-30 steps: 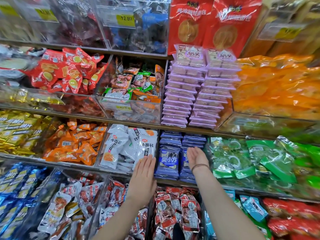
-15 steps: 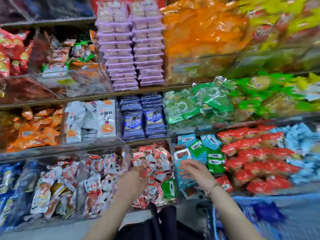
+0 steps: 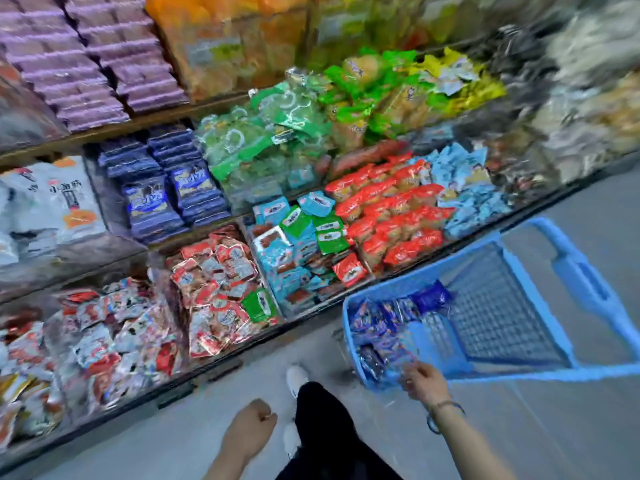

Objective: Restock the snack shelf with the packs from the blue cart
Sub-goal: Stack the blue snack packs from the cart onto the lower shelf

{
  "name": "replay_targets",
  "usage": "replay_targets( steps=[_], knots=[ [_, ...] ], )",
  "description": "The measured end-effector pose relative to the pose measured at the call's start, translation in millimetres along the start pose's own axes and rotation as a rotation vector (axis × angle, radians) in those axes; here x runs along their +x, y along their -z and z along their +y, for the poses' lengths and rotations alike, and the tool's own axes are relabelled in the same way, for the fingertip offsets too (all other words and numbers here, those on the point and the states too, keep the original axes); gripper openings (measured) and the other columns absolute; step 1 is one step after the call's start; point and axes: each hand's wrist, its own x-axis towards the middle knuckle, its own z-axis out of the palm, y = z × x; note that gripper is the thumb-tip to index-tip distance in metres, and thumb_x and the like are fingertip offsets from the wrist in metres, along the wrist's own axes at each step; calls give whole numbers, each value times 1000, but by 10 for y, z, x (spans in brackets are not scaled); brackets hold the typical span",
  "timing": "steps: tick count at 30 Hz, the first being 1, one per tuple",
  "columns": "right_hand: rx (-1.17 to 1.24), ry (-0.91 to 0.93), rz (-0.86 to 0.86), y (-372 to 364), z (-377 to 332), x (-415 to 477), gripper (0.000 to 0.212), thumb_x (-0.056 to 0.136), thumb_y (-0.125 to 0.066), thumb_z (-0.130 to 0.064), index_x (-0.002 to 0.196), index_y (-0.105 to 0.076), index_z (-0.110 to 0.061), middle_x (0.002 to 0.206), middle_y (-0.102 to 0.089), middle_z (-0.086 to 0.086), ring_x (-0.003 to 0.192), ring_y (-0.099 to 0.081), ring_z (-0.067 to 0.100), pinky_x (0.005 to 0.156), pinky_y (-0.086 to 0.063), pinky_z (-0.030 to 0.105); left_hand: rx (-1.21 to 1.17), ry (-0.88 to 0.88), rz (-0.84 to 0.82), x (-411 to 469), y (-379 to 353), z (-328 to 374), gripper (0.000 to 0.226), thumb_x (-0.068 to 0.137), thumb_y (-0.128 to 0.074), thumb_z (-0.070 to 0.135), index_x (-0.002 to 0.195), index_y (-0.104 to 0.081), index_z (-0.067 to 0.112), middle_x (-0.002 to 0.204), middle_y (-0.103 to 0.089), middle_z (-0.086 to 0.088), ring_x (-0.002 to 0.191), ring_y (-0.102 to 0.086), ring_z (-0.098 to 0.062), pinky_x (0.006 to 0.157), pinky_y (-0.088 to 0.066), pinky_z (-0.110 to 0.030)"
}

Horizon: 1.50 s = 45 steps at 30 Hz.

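Observation:
The blue cart [image 3: 585,278] stands on the floor to the right of the snack shelf [image 3: 114,131]. Several dark blue packs [image 3: 384,320] lie heaped in its near left corner. My right hand [image 3: 424,379] reaches down to that corner, its fingertips at the packs; motion blur hides whether it grips one. My left hand [image 3: 251,433] hangs low by my leg, loosely curled and holding nothing. Matching dark blue packs [image 3: 156,202] sit in two stacks on the middle shelf.
Shelf bins hold purple packs [image 3: 69,64], green packs [image 3: 277,133], red packs [image 3: 391,209], light blue packs [image 3: 291,258] and white bags [image 3: 48,199]. My black trouser leg [image 3: 325,431] and white shoe [image 3: 296,377] are on the grey floor [image 3: 554,427].
My view swung down and right from the shelf to the cart. Both hands left the shelf; the right one dropped to the cart's packs, the left one fell by my leg.

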Motion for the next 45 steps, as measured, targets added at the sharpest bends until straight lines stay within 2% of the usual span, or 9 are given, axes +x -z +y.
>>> replay_targets(
  steps=[3,7,12,17,22,26,36,40,45],
  knots=[
    [-118,27,-6,157,182,6,35,93,-48,5,61,-45,-10,58,-44,7,29,-41,4,29,-27,11,-15,17,-32,-99,-254,84,14,94,-54,28,81,-49,26,92,-59,5,90,-54,-11,64,-34,-17],
    [-168,-16,-33,336,223,207,33,90,-51,-3,60,-49,-17,64,-52,9,63,-51,20,57,-37,24,-95,30,-33,-122,-488,267,9,93,-56,23,84,-55,25,100,-63,0,99,-58,-15,73,-35,-18],
    [-291,9,-161,450,73,651,25,88,-56,-8,66,-53,-18,71,-55,9,63,-50,19,68,-44,33,-276,91,18,74,-766,591,10,94,-53,12,98,-63,11,97,-65,-10,92,-59,-22,80,-43,-24],
    [-601,82,-416,117,160,1194,12,84,-66,-27,83,-58,-18,93,-60,6,88,-57,18,78,-44,24,-489,157,103,466,-1164,997,22,94,-52,5,114,-61,3,91,-60,-9,77,-55,-20,71,-42,-16],
    [-810,149,-564,-373,414,1640,65,82,-68,-37,134,-41,-6,137,-43,11,126,-43,25,105,-37,31,-629,146,155,992,-1573,1368,28,96,-52,6,124,-54,5,103,-61,-7,68,-56,-4,61,-42,-3],
    [-1116,246,-519,-707,601,1883,99,78,-64,-53,146,-12,-3,151,-20,17,138,-24,33,114,-27,39,-618,128,256,1227,-1821,1428,22,94,-55,12,116,-54,15,101,-70,-8,84,-66,-26,77,-53,-39],
    [-1196,395,-462,-984,678,1943,92,75,-67,-53,139,-23,-4,141,-28,17,131,-30,35,106,-37,44,-664,69,427,1248,-2012,1382,28,96,-51,10,115,-51,31,104,-68,-2,94,-65,-18,83,-53,-37],
    [-1093,361,-420,-959,652,1910,75,80,-65,-44,133,-28,-7,136,-37,15,120,-43,36,95,-45,44,-638,96,422,1255,-1966,1408,33,95,-49,8,101,-50,41,96,-65,13,86,-60,2,71,-45,-8],
    [-792,258,-580,-608,487,1967,35,91,-53,-27,120,-44,-8,98,-62,7,86,-63,21,80,-54,36,-650,117,449,1216,-1872,1487,35,94,-51,3,124,-50,19,117,-60,-3,102,-59,-18,88,-47,-30]
  ],
)
